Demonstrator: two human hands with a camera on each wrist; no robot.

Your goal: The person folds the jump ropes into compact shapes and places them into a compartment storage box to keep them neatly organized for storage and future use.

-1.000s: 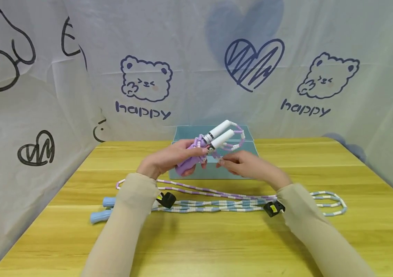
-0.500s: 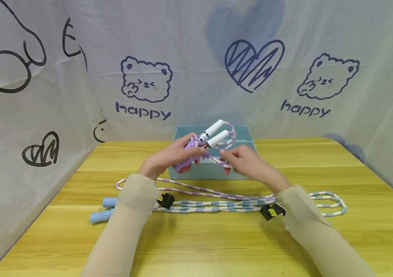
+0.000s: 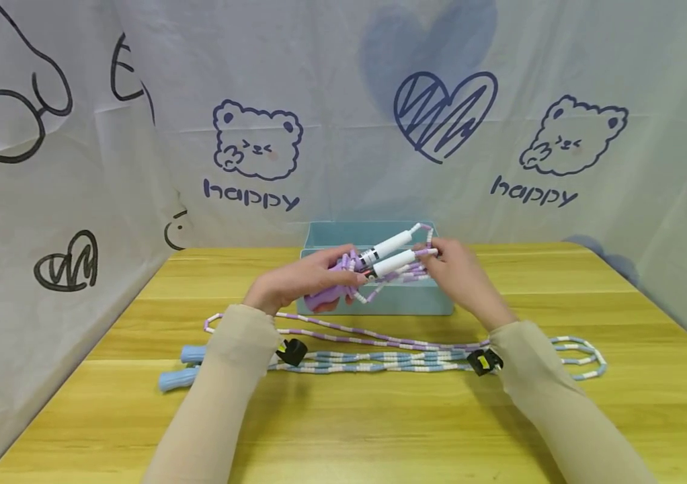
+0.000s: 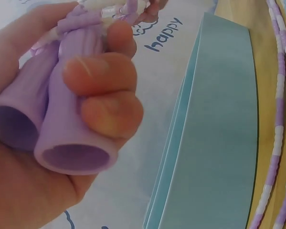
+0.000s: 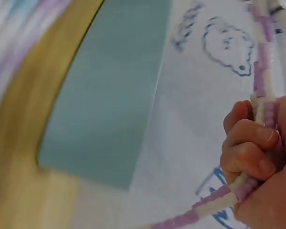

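Observation:
My left hand (image 3: 295, 279) grips the two lilac handles (image 4: 76, 124) of a beaded jump rope side by side, their hollow ends toward the left wrist camera. Coils of purple and white beads wrap the handles, and their white shafts (image 3: 394, 263) point up to the right. My right hand (image 3: 463, 272) holds the rope's beaded cord (image 5: 263, 71) near the shaft tips. In the right wrist view its fingers curl round the cord, which runs out of the fist above and below. Both hands are raised in front of a light blue box (image 3: 380, 302).
On the wooden table (image 3: 343, 430), a folded blue and white beaded jump rope (image 3: 374, 368) lies across the front, its blue handles (image 3: 179, 380) at left. Behind it stretches a purple and white beaded length (image 3: 343, 329). A white printed cloth (image 3: 343, 154) hangs behind the box.
My right hand has moved right and up, from just below the shafts to beside their tips, drawing the cord along. The left hand keeps its hold, with the handles tilted slightly flatter.

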